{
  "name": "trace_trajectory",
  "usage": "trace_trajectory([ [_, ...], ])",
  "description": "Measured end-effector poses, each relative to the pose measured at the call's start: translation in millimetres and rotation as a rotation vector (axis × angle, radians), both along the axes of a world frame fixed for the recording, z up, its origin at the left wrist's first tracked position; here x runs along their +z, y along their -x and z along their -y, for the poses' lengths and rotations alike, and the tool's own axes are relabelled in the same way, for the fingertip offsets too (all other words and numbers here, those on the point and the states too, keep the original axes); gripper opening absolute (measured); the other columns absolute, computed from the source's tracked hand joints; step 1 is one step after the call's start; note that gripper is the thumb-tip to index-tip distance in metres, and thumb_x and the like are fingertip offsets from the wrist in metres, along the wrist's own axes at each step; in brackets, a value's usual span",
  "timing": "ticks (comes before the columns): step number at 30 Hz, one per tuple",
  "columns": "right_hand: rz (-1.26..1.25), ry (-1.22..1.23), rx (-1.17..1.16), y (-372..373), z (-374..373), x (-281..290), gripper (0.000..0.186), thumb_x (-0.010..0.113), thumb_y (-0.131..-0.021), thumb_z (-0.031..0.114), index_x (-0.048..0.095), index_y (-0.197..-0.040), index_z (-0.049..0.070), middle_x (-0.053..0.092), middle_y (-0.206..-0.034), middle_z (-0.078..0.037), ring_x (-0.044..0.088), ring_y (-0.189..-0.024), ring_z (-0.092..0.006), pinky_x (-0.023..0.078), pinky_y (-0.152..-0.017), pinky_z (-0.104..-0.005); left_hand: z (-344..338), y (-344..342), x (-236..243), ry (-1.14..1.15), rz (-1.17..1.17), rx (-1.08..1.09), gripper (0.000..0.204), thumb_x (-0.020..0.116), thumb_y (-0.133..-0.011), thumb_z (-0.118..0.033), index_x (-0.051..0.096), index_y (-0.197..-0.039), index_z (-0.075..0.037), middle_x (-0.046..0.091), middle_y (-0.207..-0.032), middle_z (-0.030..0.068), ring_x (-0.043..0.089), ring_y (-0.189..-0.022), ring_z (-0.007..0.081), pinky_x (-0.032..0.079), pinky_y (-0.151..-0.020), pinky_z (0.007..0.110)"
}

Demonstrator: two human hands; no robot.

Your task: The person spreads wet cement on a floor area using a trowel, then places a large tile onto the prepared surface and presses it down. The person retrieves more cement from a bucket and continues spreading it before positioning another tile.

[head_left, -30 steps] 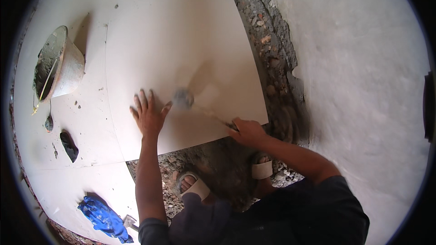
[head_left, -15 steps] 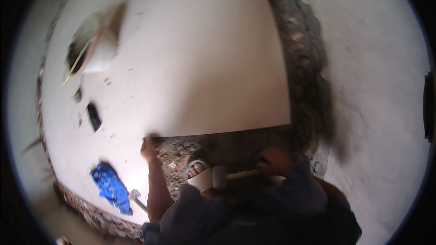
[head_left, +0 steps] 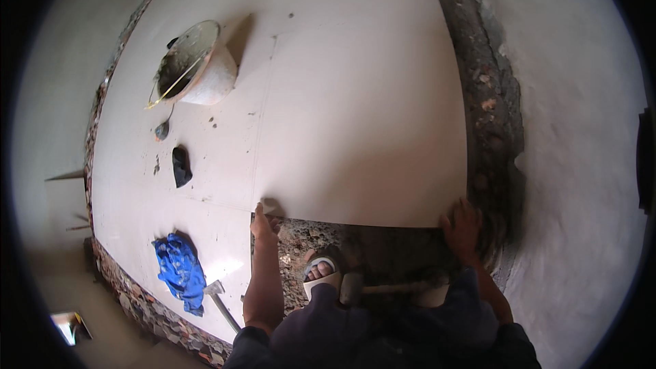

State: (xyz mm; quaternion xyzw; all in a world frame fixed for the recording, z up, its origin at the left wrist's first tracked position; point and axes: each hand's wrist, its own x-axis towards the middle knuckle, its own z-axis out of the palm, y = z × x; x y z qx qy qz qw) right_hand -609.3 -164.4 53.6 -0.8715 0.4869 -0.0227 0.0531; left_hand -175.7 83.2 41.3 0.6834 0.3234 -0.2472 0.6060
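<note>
A large pale floor tile [head_left: 369,130] lies in front of me, its near edge over rough, dark ground. My left hand [head_left: 264,224] grips its near left corner, thumb on top and fingers partly hidden below the edge. At the near right corner my right hand [head_left: 462,229] holds the tile, with its fingers along the side. Between my feet rests a mallet [head_left: 352,288], its light handle pointing right, held by neither hand. A hammer [head_left: 216,289] lies on the tiles left of my left forearm.
A bucket [head_left: 219,72] with grey mix stands far left. Nearer are a trowel-like tool [head_left: 162,130], a black object [head_left: 181,167] and a crumpled blue cloth [head_left: 179,272]. A rubble-filled gap [head_left: 488,116] runs beside the right wall [head_left: 581,164]. My sandalled foot [head_left: 320,273] stands on the bare ground.
My right hand has left the mallet's handle and moved forward and right onto the tile's corner. The mallet now lies down. My left hand stays at its corner; the whole view has shifted.
</note>
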Motion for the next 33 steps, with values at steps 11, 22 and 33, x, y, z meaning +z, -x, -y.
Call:
trace_trajectory([
  [11,0.190,0.002,-0.335,-13,37,24,0.045,0.057,-0.086,0.037,0.057,-0.109,-0.002,0.055,-0.117,-0.021,0.054,-0.105,-0.0382,0.037,-0.099,-0.0498,5,8,40,0.186,0.224,-0.162,0.027,0.063,-0.086,-0.046,0.061,-0.096,-0.022,0.054,-0.071,-0.0073,0.030,-0.040,0.0022,0.021,-0.035,0.018],
  [22,0.578,-0.299,-0.542,16,70,10,0.050,0.053,-0.090,0.040,0.059,-0.115,-0.003,0.063,-0.105,-0.025,0.061,-0.101,-0.0391,0.047,-0.087,-0.0414,9,83,202,0.237,0.951,-0.429,0.023,0.053,-0.095,-0.029,0.059,-0.096,-0.007,0.056,-0.072,0.0003,0.043,-0.053,0.0088,0.032,-0.046,0.025],
  [33,0.983,-0.888,-0.749,78,86,-17,0.049,0.049,-0.094,0.040,0.061,-0.113,-0.003,0.065,-0.108,-0.017,0.060,-0.099,-0.0245,0.045,-0.088,-0.0366,156,264,367,0.467,2.009,-1.146,0.035,0.079,-0.064,-0.030,0.060,-0.080,-0.004,0.060,-0.074,0.0068,0.058,-0.056,0.0192,0.050,-0.052,0.034],
])
